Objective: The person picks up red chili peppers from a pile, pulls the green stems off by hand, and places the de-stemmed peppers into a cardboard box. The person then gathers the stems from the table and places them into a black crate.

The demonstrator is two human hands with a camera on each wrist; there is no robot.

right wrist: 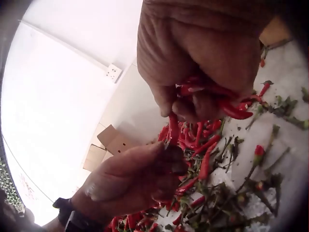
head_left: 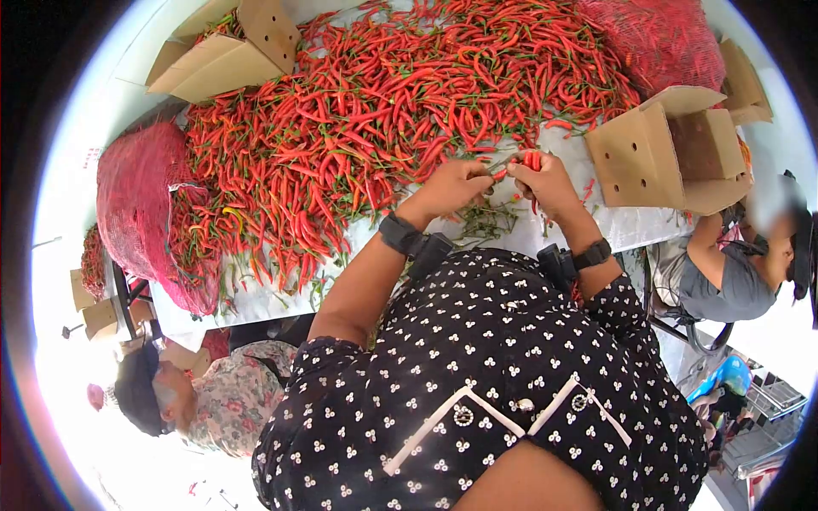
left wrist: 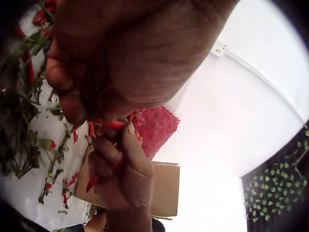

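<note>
Both hands meet over the near edge of a large heap of red chillies [head_left: 366, 111]. The right hand [head_left: 550, 183] is curled round several red chillies [right wrist: 234, 110], whose tips stick out of the fist. Between the right thumb and finger a red chilli [right wrist: 173, 128] is pinched, its other end at the left fingertips. The left hand [head_left: 452, 187] has its thumb and fingers closed on that end; in the right wrist view the left hand [right wrist: 133, 179] lies below. Green stems [head_left: 490, 221] are scattered on the white table under the hands.
An open cardboard box [head_left: 635, 162] stands right of the hands, another box [head_left: 226, 64] at the back left. Red mesh sacks of chillies lie at the left [head_left: 141, 187] and back right [head_left: 660, 43]. Two other people sit at the left [head_left: 239, 387] and right [head_left: 728, 277].
</note>
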